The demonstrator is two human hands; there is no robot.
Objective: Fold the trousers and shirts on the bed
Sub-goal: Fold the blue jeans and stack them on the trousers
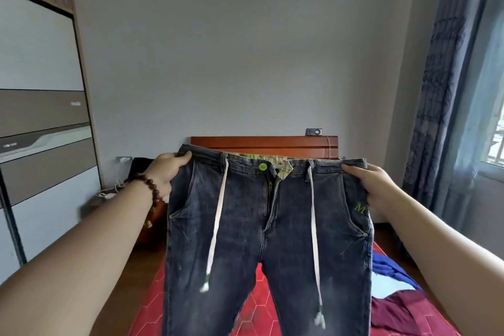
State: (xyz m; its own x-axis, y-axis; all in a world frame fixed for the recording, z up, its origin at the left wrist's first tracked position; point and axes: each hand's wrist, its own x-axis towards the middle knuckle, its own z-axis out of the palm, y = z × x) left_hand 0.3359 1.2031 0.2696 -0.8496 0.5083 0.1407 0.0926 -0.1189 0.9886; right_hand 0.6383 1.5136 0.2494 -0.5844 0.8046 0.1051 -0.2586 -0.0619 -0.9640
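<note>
Wardrobe [41,117], curtain [441,117], headboard [261,144]

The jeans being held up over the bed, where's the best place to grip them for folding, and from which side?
Probably the waistband corners, one hand from each side. The jeans hang front-out, legs straight down, and the left hand and right hand already pinch those corners. Holding the stiff band there keeps the pair spread flat, ready to lower onto the red bed cover.
</note>
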